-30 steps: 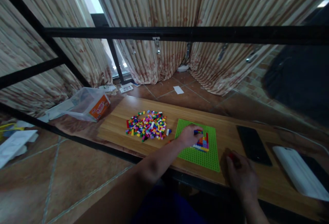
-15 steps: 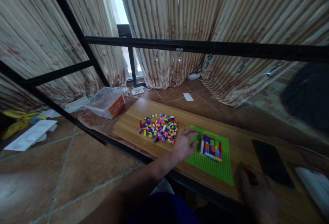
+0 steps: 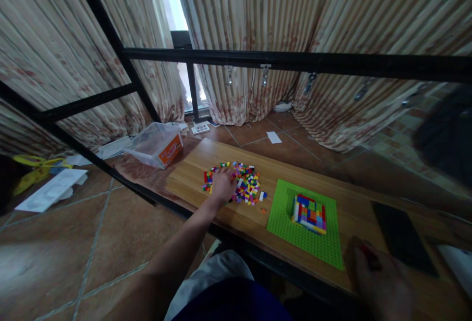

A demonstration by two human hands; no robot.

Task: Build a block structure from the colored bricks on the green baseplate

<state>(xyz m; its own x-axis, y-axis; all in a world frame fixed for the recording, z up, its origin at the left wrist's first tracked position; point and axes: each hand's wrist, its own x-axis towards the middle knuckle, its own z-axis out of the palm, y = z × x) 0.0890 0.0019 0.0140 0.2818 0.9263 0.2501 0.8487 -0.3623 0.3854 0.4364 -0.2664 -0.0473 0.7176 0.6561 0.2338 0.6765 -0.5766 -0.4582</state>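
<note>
My left hand [image 3: 223, 185] is over the left part of a heap of small mixed-colour toy bricks [image 3: 250, 183]. Its fingers point down among them, and the fingertips are hidden, so I cannot tell whether they grip one. To the right lies a green studded baseplate [image 3: 282, 220]. A low rectangular build of coloured bricks [image 3: 309, 215] sits on it, edged in blue, red, white and yellow. My right hand [image 3: 383, 277] rests by the near right corner of the baseplate. It is dim and blurred, with its fingers curled around a small red brick [image 3: 367, 251].
A wooden board [image 3: 212, 151] carries all this. Beyond its far left end stands a clear plastic tub [image 3: 147, 146] with an orange label. A dark flat panel [image 3: 403, 237] lies at the right. Black metal bars [image 3: 258, 58] cross in front of striped curtains. A blue-and-white brick pair [image 3: 262, 195] lies beside the heap.
My left hand has moved left, away from the baseplate and onto the brick heap. My right hand stays near the baseplate's corner, still curled. The view has shifted slightly.
</note>
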